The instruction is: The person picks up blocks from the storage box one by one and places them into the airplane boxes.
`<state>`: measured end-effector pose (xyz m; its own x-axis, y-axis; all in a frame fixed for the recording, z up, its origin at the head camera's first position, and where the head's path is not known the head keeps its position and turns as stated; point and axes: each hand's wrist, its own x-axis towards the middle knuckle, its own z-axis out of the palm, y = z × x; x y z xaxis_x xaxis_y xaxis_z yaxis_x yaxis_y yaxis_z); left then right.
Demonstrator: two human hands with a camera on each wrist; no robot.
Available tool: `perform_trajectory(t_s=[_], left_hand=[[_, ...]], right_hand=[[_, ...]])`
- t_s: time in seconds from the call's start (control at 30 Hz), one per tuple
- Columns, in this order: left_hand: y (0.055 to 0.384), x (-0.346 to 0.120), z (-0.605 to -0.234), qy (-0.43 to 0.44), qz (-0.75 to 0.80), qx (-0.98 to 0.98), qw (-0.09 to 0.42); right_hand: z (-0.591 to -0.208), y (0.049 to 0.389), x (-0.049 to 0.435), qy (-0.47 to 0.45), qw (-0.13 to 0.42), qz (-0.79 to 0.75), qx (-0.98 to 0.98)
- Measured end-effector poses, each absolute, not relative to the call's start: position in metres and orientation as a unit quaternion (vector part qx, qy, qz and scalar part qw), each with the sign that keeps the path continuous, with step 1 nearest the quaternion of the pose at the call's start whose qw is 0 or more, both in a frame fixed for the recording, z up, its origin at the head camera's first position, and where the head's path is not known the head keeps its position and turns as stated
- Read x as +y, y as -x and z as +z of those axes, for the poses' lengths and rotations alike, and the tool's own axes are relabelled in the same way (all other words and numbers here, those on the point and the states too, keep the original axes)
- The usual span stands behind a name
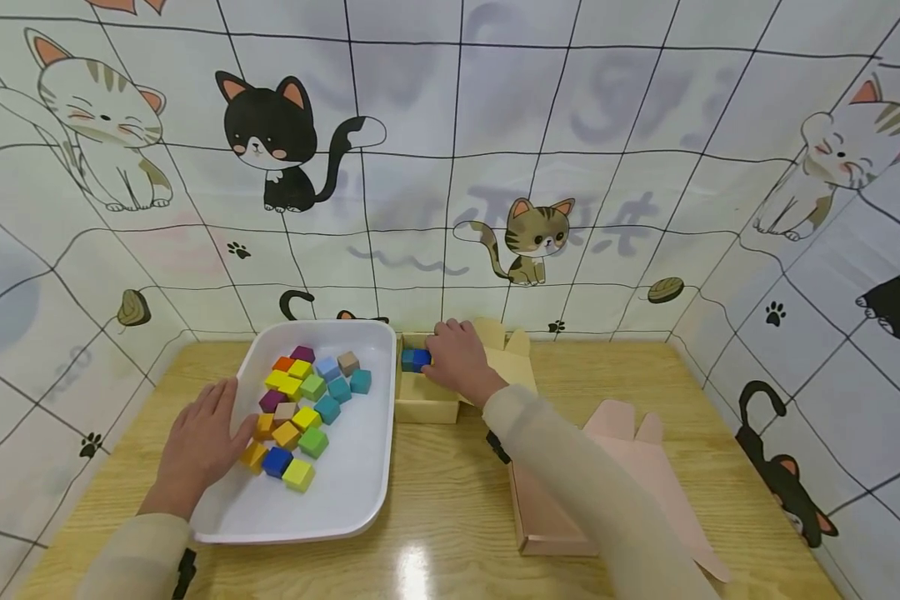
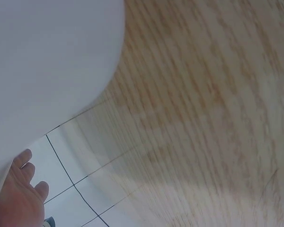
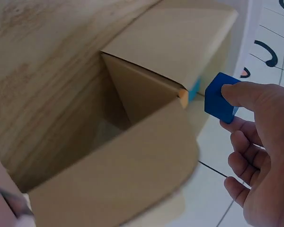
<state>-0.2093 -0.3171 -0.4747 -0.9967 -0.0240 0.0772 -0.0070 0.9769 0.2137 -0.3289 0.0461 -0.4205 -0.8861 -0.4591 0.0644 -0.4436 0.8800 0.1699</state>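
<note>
Left grip [image 1: 202, 442]: released, fingers relaxed along the tray's left rim; our left-wrist view adds its palm side, outside the tray wall.
White tray [image 1: 337, 500]: at the tabletop's left, reaching toward the back edge, with coloured cubes [image 1: 307, 419] inside.
Yellow box [image 1: 427, 412]: open near the back edge, just right of the tray.
Blue cube [image 3: 221, 97]: at the yellow box, pinched by the right grip [image 1: 461, 360]; our right-wrist view shows thumb and finger, hidden from the head.
Tabletop [image 1: 442, 492]: pale wood, cat-printed walls [image 1: 420, 192] behind.
Pink box [image 1: 558, 543]: front right, flap open; we see wood between it and the tray, and along the right edge.
</note>
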Motion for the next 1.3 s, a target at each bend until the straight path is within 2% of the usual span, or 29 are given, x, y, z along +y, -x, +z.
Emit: perform_trajectory(t_s=[0.53, 1.3], left_hand=[[0.209, -0.316, -0.475, -0.018, -0.103, -0.994, 0.04], [0.208, -0.317, -0.473, -0.016, -0.099, -0.993, 0.055]], right_hand=[[-0.45, 0.34, 0.016, -0.228, -0.013, -0.096, -0.969], [-0.459, 0.347, 0.007, -0.223, 0.006, -0.114, -0.968]])
